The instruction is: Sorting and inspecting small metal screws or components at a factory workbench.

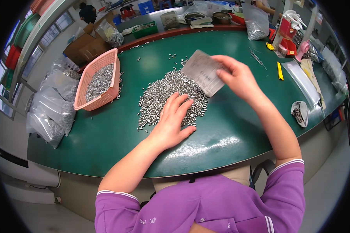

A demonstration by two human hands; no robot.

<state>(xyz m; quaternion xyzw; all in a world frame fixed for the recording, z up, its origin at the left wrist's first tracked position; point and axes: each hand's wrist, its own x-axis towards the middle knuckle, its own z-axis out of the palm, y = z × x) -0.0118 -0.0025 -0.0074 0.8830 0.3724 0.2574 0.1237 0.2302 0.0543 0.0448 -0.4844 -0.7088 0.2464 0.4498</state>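
Note:
A heap of small silvery metal pins (155, 97) lies in the middle of the green table. My left hand (171, 120) rests on the near side of the heap, fingers spread and palm down. At the heap's upper right, my right hand (237, 77) grips a thin grey printed card (202, 72) by its right edge, thumb on top. The card is tilted, and its lower left side meets the pins. Left of the heap stands a pink plastic basket (116, 77) partly filled with similar pins; a few loose ones lie beside it.
Clear bags of metal parts (50, 112) stand at the left edge. A cardboard box (85, 46) and green tray (145, 30) sit at the back left. On the right are a yellow cutter (280, 71), plastic sheets (301, 83) and a small white bag (300, 113).

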